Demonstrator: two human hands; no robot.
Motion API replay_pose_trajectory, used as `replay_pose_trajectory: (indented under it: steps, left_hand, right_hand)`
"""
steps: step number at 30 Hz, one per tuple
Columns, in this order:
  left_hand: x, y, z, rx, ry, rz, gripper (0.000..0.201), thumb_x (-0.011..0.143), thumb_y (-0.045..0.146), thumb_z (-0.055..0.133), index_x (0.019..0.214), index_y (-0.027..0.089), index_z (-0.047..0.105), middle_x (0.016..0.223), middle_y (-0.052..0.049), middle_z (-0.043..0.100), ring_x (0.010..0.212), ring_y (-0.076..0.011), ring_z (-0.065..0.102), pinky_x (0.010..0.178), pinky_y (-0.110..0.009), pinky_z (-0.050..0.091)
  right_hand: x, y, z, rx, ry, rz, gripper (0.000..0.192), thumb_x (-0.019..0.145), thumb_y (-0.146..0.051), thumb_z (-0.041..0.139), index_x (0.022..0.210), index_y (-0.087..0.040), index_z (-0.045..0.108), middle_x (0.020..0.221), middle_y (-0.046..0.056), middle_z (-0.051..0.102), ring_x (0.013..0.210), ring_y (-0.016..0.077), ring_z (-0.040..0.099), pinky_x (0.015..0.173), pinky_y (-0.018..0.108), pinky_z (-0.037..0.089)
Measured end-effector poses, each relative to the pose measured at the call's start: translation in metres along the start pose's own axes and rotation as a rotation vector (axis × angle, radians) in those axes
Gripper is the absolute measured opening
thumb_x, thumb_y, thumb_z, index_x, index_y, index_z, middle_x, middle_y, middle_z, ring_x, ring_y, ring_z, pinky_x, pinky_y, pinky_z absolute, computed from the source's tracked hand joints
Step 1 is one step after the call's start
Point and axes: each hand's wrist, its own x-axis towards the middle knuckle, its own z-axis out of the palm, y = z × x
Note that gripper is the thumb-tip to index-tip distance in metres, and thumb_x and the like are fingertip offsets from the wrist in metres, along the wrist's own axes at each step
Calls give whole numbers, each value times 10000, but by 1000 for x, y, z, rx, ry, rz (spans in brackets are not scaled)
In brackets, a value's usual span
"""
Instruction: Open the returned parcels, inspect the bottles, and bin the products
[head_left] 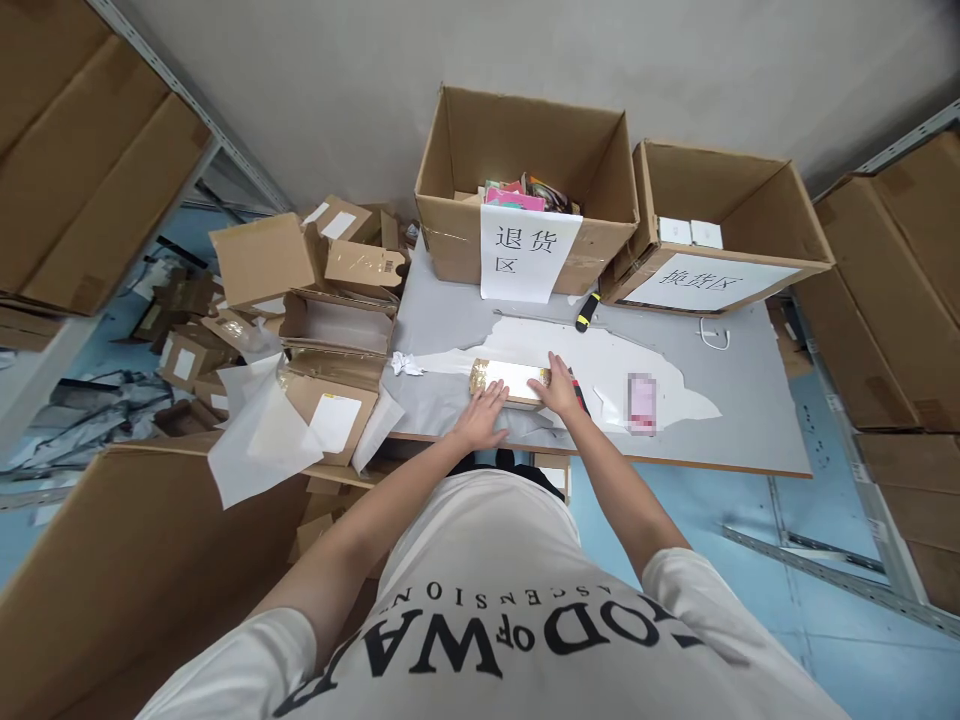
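A small flat gold-edged packet (508,380) lies on white wrapping paper (600,360) near the front edge of the grey table (750,420). My left hand (482,415) rests flat at the packet's near left corner, fingers spread on the paper. My right hand (559,385) presses on the packet's right end. Just right of that hand lies a thin dark and red pen-like thing (578,393). A pink packet (642,402) lies further right on the paper.
Two open cartons with paper labels stand at the table's back: the middle carton (525,190) holds colourful items, the right carton (720,225) white boxes. A yellow-black cutter (586,311) and a crumpled paper (406,364) lie nearby. Opened cartons (300,330) pile at left. Shelving flanks both sides.
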Motion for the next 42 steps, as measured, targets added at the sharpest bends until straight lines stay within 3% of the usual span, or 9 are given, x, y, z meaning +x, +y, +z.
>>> replay_pose_trajectory:
  steps: [2,5,8,11,15,28,34,38,42]
  left_hand:
    - [0,-13,-11,-149,111,-70,880,780,466,590,1498,125,213,1580,-150,145,1465,-293,110,1180,-476,82]
    - [5,-43,-30,-509,265,-353,849,793,621,528,1470,155,313,1568,-127,211,1455,-290,166,1181,-449,124]
    - [15,-71,-43,-1018,203,-632,850,846,739,220,1431,148,396,1531,-141,305,1415,-281,290,1142,-424,253]
    - [23,-81,-46,-1273,66,-690,914,835,754,70,1408,145,440,1526,-141,307,1413,-275,287,1112,-394,311]
    - [25,-77,-39,-1353,8,-699,950,832,750,26,1410,115,433,1506,-152,341,1402,-270,311,1126,-389,292]
    - [15,-68,-33,-1412,136,-688,894,837,767,135,1356,138,500,1447,-152,444,1351,-271,407,1109,-377,345]
    - [-1,-51,-23,-1476,213,-672,894,848,754,108,1344,124,505,1429,-179,458,1343,-272,419,1103,-403,348]
    - [-18,-19,-8,-1509,202,-581,903,866,714,20,1384,117,456,1451,-176,427,1363,-244,391,1119,-404,313]
    - [-31,14,10,-1491,135,-545,1018,798,758,-82,1426,118,400,1481,-187,373,1381,-254,357,1100,-414,333]
  right_hand:
    - [-18,8,4,236,76,134,913,840,-638,473,1524,-127,151,1536,185,275,1386,279,345,1107,438,326]
    - [-49,20,12,517,47,294,750,908,-663,228,1528,-249,147,1521,103,343,1330,219,446,1004,395,455]
    - [-70,27,17,627,-49,299,715,918,-664,114,1497,-275,269,1507,71,376,1348,202,423,983,401,473]
    - [-77,26,21,752,-55,327,701,925,-654,118,1472,-273,335,1479,92,418,1346,216,425,986,450,465]
    - [-76,19,22,862,-42,373,656,918,-670,199,1449,-321,360,1479,85,420,1323,227,457,970,486,476]
    - [-64,24,14,1007,-52,343,576,931,-606,311,1377,-283,479,1445,85,468,1300,240,484,986,466,469]
    - [-14,22,-18,984,-81,325,573,933,-598,308,1310,-241,551,1424,67,495,1280,208,503,1014,398,447]
    - [31,11,-41,905,-129,305,569,941,-586,293,1237,-208,599,1331,69,580,1203,195,562,998,383,458]
    - [64,-6,-46,875,-187,294,540,927,-593,341,1096,-189,658,1165,70,665,1050,170,632,926,320,501]
